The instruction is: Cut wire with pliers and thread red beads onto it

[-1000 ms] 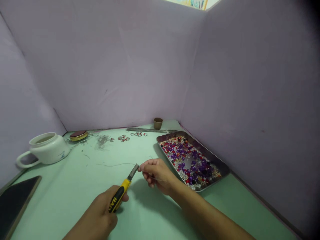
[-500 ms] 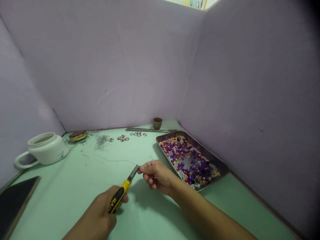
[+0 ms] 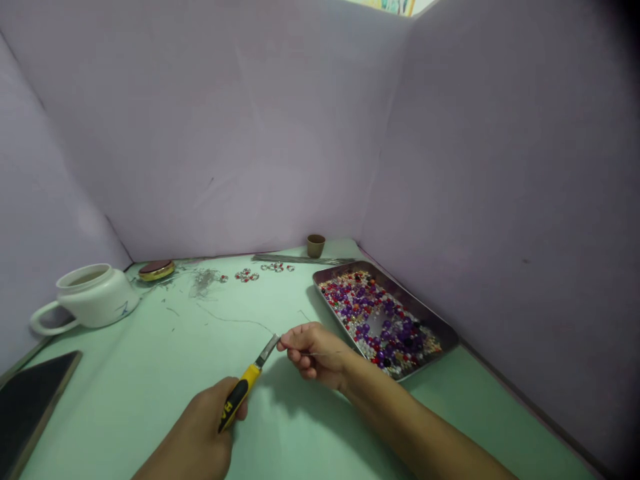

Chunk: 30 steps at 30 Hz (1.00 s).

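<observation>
My left hand (image 3: 207, 420) is wrapped around a pair of pliers (image 3: 241, 392) with yellow-and-black handles, seen nearly edge-on. Their metal nose points up and to the right, meeting the fingertips of my right hand (image 3: 315, 352). Between thumb and forefinger, my right hand pinches a thin wire (image 3: 240, 321) right at the plier tip. One length of the wire trails left above the table, and another thin end passes over my right palm toward the wrist. The exact grip of the jaws on the wire is too small to make out.
A metal tray (image 3: 345, 333) of mixed beads stands right. Behind lie beaded rings (image 3: 247, 275), straight wires (image 3: 285, 258), a small brown cup (image 3: 315, 246) and tangled wire (image 3: 204, 283). At left are a white mug (image 3: 97, 300), a round gold-rimmed lid (image 3: 157, 270) and a dark panel (image 3: 35, 407).
The pliers have tilted and turned slightly in my left hand, with the tip a little lower. My right hand stays almost in place, still pinching the wire.
</observation>
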Each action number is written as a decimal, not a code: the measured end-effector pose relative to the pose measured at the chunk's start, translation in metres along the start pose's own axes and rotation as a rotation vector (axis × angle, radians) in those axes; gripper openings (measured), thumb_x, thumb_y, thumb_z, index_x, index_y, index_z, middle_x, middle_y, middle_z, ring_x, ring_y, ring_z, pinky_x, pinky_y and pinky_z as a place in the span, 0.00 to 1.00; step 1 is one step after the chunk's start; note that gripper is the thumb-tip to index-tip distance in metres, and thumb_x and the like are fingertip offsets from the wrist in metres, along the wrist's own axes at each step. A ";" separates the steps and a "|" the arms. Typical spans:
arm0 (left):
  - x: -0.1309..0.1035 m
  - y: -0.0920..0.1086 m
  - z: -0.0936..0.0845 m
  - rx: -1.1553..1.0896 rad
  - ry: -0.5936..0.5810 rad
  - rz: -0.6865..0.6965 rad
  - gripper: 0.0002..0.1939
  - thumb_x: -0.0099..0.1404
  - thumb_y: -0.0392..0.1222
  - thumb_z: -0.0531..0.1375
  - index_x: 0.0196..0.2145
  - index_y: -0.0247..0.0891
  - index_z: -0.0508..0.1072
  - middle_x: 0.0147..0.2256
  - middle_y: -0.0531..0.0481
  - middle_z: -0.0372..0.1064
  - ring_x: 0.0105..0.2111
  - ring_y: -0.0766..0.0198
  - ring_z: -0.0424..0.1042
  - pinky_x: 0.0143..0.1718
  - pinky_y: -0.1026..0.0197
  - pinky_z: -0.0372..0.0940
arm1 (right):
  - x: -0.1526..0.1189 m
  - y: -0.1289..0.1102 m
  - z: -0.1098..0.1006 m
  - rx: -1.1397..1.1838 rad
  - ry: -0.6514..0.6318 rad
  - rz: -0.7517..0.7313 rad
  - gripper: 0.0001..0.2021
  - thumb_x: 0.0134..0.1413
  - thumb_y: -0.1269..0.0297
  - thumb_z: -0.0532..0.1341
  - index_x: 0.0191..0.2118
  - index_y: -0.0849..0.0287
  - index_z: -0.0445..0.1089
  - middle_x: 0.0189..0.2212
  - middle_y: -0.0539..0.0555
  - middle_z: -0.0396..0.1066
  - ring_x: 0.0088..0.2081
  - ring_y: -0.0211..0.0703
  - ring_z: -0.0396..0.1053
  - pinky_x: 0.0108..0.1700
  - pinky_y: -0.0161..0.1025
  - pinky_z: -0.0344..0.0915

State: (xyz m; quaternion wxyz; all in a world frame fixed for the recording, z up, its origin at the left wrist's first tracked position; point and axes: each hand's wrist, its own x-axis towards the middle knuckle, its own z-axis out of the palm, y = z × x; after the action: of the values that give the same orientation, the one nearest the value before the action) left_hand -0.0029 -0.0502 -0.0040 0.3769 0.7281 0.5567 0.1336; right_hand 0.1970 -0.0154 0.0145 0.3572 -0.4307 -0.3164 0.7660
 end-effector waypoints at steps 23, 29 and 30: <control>0.021 -0.030 -0.046 0.541 0.251 -0.106 0.06 0.54 0.38 0.48 0.26 0.37 0.63 0.32 0.42 0.61 0.32 0.53 0.63 0.31 0.56 0.56 | 0.007 0.022 0.014 -0.050 0.179 -0.229 0.05 0.35 0.66 0.58 0.23 0.62 0.66 0.11 0.43 0.57 0.11 0.26 0.49 0.13 0.28 0.44; 0.019 -0.016 -0.037 0.352 0.447 0.006 0.14 0.55 0.42 0.52 0.38 0.36 0.68 0.43 0.41 0.62 0.45 0.50 0.61 0.44 0.52 0.55 | 0.008 0.035 0.023 -0.027 0.180 -0.217 0.05 0.35 0.66 0.58 0.22 0.62 0.65 0.11 0.42 0.57 0.11 0.26 0.49 0.12 0.28 0.44; 0.018 -0.011 -0.032 0.212 0.458 0.028 0.14 0.55 0.43 0.53 0.38 0.36 0.68 0.40 0.43 0.64 0.42 0.53 0.63 0.43 0.54 0.57 | 0.008 0.036 0.025 -0.023 0.176 -0.217 0.05 0.36 0.65 0.59 0.22 0.62 0.65 0.11 0.42 0.57 0.11 0.26 0.50 0.12 0.28 0.44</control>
State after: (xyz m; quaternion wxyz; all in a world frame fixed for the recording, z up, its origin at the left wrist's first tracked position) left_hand -0.0242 -0.0198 0.0064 0.1606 0.7218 0.6285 0.2413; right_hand 0.1621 -0.0330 -0.0073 0.4595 -0.4636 -0.3372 0.6784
